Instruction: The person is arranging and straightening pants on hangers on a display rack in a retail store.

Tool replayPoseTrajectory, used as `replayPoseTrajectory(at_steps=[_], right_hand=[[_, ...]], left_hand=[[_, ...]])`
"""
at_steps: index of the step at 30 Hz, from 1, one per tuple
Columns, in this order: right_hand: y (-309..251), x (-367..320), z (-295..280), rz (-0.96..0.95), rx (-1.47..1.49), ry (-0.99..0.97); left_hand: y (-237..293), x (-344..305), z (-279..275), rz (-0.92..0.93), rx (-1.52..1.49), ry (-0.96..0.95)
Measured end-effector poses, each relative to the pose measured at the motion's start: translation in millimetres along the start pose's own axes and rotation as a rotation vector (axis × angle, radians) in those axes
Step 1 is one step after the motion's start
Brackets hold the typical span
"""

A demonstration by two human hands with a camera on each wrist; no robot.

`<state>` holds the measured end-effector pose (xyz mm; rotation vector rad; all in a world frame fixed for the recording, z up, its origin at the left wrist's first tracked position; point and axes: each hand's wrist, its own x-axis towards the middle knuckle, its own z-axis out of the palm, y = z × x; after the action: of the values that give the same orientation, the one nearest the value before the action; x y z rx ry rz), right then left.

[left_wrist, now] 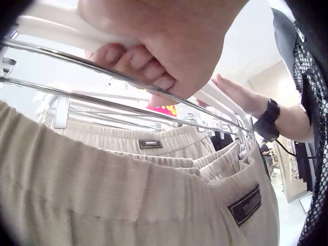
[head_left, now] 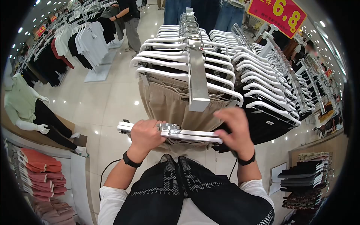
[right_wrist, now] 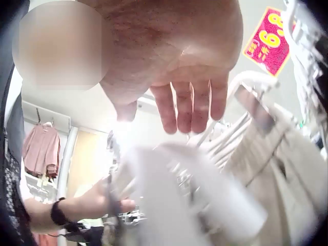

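Note:
Two or more white hangers (head_left: 195, 135) with beige elastic-waist trousers (left_wrist: 102, 179) are held in front of the body by the left hand (head_left: 147, 135), its fingers curled round them near the hooks. Over the hangers' right end, the right hand (head_left: 236, 129) is raised, blurred in the head view; the right wrist view shows its fingers (right_wrist: 184, 110) extended and not curled round anything. Beyond the hands, more beige trousers (head_left: 165, 99) hang from white hangers on a metal rack arm (head_left: 198, 71). Dark tags (left_wrist: 246, 205) show on the waistbands.
A second row of white hangers (head_left: 262, 88) with black garments stands to the right. A mannequin (head_left: 22, 105) is at the left, shelves of pink clothes (head_left: 43, 168) at lower left, and dark folded clothes (head_left: 302, 174) at lower right. A person (head_left: 129, 22) stands beyond. A red price sign (head_left: 279, 15) is above.

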<state>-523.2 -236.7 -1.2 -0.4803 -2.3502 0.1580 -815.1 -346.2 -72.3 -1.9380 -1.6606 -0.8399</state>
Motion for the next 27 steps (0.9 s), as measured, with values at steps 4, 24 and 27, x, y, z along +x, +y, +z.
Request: replayPoseTrajectory(at_steps=[4, 24, 27], right_hand=[[10, 24, -3, 0.107, -0.286, 0.155], [30, -17, 16, 0.321, -0.223, 0.503], [23, -30, 26, 0.375, -0.19, 0.426]], left_hand=[[-5, 0, -5, 0.064, 0.065, 0.07], [-9, 3, -21, 0.181, 0.076, 0.312], [-7, 4, -20, 0.193, 0.061, 0.262]])
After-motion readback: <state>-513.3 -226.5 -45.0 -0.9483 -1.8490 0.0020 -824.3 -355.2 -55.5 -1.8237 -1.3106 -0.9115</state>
